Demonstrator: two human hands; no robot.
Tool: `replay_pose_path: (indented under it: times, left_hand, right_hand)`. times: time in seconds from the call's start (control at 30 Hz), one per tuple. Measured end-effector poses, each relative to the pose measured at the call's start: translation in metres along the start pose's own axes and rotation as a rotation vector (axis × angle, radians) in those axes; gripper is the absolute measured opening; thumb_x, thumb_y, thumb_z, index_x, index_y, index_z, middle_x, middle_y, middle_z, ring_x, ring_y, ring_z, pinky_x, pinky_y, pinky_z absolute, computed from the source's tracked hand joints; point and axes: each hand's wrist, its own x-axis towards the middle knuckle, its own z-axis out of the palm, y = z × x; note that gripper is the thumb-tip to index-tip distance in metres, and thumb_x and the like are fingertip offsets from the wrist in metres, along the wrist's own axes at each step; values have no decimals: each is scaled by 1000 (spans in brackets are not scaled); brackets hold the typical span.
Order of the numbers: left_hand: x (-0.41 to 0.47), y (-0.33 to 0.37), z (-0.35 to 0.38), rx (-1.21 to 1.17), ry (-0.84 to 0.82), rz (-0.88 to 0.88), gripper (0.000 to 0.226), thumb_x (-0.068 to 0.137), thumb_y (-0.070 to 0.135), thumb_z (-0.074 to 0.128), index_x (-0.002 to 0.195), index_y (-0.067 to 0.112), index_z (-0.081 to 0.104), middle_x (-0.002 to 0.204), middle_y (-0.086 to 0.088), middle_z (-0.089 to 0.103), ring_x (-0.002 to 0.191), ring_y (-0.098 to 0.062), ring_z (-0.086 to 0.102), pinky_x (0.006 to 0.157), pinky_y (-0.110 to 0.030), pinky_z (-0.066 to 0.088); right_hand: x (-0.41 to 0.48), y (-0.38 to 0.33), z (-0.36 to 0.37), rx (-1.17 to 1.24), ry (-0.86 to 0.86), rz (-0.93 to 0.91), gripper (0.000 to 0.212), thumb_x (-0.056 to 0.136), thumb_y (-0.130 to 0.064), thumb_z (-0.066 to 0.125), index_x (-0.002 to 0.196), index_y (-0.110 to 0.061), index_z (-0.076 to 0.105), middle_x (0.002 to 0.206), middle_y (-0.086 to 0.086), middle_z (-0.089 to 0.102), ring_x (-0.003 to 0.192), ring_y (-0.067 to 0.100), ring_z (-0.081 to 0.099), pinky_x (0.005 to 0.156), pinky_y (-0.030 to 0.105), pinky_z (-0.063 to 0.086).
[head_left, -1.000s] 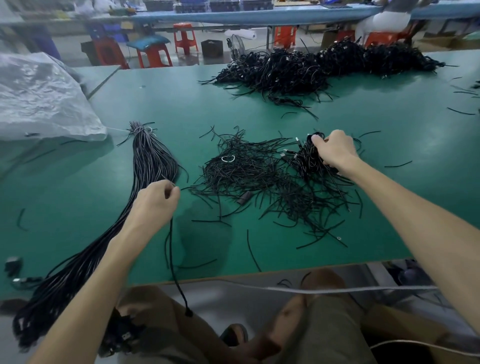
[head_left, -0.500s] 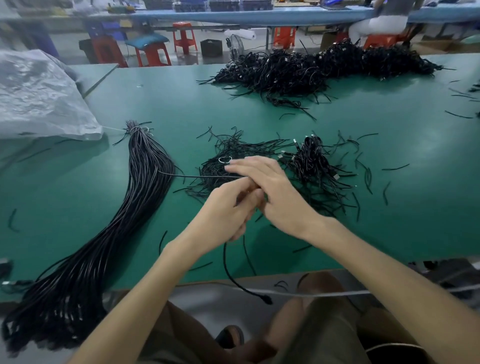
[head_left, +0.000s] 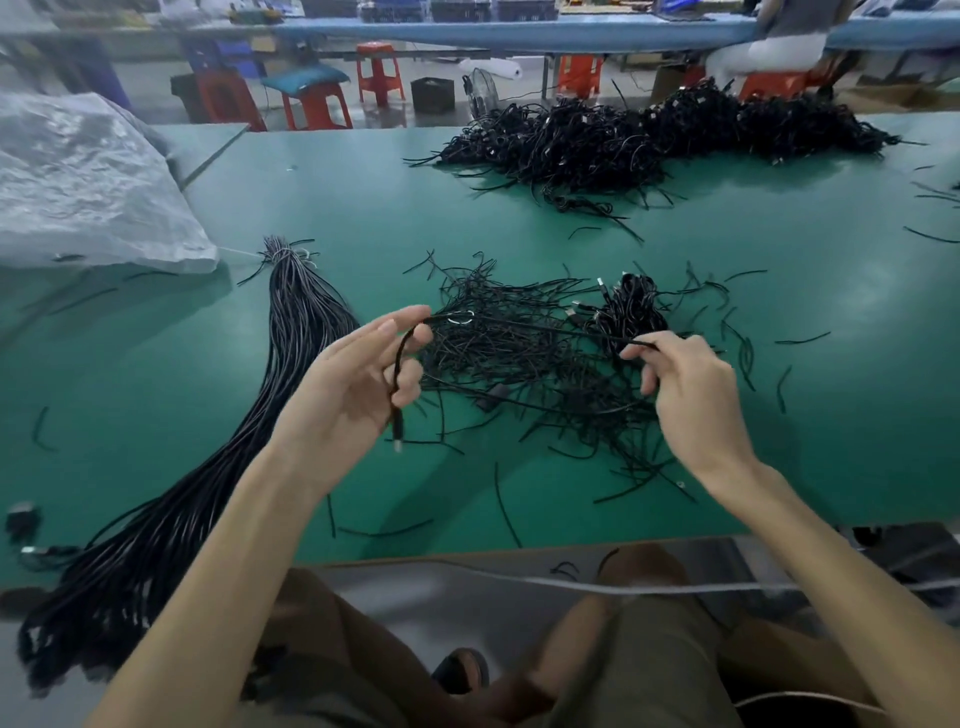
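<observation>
One black cable (head_left: 524, 328) stretches between my two hands above the green table (head_left: 363, 208). My left hand (head_left: 358, 379) is palm up, the cable looped over its fingers and pinched by the thumb, its plug end hanging below the palm. My right hand (head_left: 685, 384) pinches the cable's other part between thumb and fingertips. Under both hands lies a loose heap of short black ties (head_left: 519, 374). A small coiled cable bundle (head_left: 628, 312) sits at the heap's far right.
A long tied bundle of black cables (head_left: 249, 415) runs down the left and over the table's front edge. A big pile of coiled cables (head_left: 649, 140) lies at the far side. A grey plastic bag (head_left: 83, 187) is far left. My knees are below the edge.
My hands were together over the tie heap half a second ago. They have drawn apart, stretching the cable between them, and my left hand has turned palm up.
</observation>
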Motion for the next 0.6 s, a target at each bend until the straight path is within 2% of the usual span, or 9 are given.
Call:
replay_pose_path:
  times: [0.1, 0.17, 0.23, 0.3, 0.37, 0.43, 0.5, 0.6]
  left_hand:
    - [2, -6, 0, -135, -16, -8, 38, 105, 13, 49, 141, 3, 58, 138, -7, 63, 98, -11, 68, 72, -21, 54]
    - [3, -9, 1, -269, -35, 2, 39, 105, 10, 49, 141, -2, 56, 149, -12, 55, 118, -14, 65, 80, -21, 55]
    - [3, -10, 2, -389, -18, 18, 38, 102, 8, 53, 137, -6, 59, 150, -13, 54, 117, -16, 66, 86, -21, 54]
    - [4, -11, 3, -517, 49, 24, 43, 100, 11, 57, 140, -4, 53, 143, -9, 60, 102, -14, 70, 87, -20, 54]
    - [7, -15, 4, -515, 154, 9, 40, 102, 20, 57, 139, 3, 53, 121, -1, 68, 88, -8, 67, 78, -19, 53]
    - [10, -17, 6, -388, 253, -26, 24, 105, 32, 52, 112, 14, 65, 93, 3, 59, 77, -8, 57, 71, -20, 50]
    - [11, -18, 6, -319, 336, -43, 32, 106, 40, 46, 88, 19, 61, 86, 2, 54, 80, -12, 54, 81, -24, 51]
    - [10, -19, 3, -386, 338, -19, 40, 107, 43, 42, 80, 19, 58, 90, 1, 60, 92, -16, 59, 102, -33, 51]
  right_hand:
    - [-8, 6, -4, -45, -18, 10, 28, 104, 0, 46, 110, -13, 71, 72, -9, 56, 86, 15, 54, 81, 32, 47]
    - [-11, 10, -8, -63, -1, 21, 29, 103, 2, 47, 110, -12, 71, 73, -9, 56, 87, 16, 54, 81, 32, 48]
    - [-14, 13, -12, -117, -7, 1, 29, 101, 6, 48, 111, -8, 72, 73, -8, 56, 88, 18, 55, 81, 35, 51]
    - [-19, 14, -16, -175, -45, -43, 29, 98, 9, 50, 111, -5, 72, 74, -2, 59, 89, 21, 55, 80, 40, 54]
    - [-25, 13, -19, -242, -97, -103, 32, 91, 16, 56, 111, -2, 72, 76, 2, 61, 87, 25, 56, 78, 46, 57]
    - [-32, 15, -21, -326, -158, -189, 44, 79, 27, 59, 110, -1, 73, 78, 5, 63, 85, 28, 58, 76, 49, 57]
    - [-38, 17, -23, -372, -192, -267, 53, 70, 32, 59, 109, -2, 73, 79, 5, 64, 84, 28, 60, 77, 50, 58]
    - [-43, 17, -24, -394, -211, -335, 57, 65, 31, 58, 110, -1, 73, 84, 3, 67, 88, 29, 64, 80, 49, 60]
